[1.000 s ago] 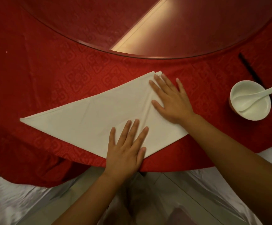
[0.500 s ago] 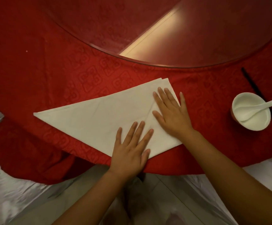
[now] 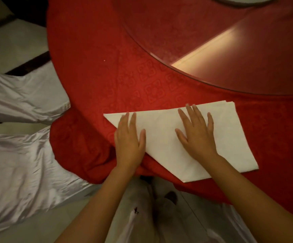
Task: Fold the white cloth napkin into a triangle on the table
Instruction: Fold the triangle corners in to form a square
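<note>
**Both palms flat on the folded napkin**

While you leaned over the near edge of the table, the white napkin (image 3: pixel 165 137) lay folded into a triangle on the red tablecloth (image 3: pixel 93 76), one point reaching left, one pointing toward you and the doubled corner at the upper right. Your left hand (image 3: pixel 129 140) was flat on its left part, near the long folded edge, fingers extended and close together, thumb out to the side; part of that palm sat past the cloth's edge, on the red fabric. Your right hand (image 3: pixel 197 135) pressed flat on the middle of the triangle, fingers spread a little and the thumb angled left. Neither hand pinched or gripped anything, both simply bore down, palms on cloth. Beyond the napkin, the glass turntable (image 3: pixel 212 41) caught a bright streak of light. Off to your left, shiny silver-white chair covers (image 3: pixel 19 155) showed beside the draped tablecloth.
</note>
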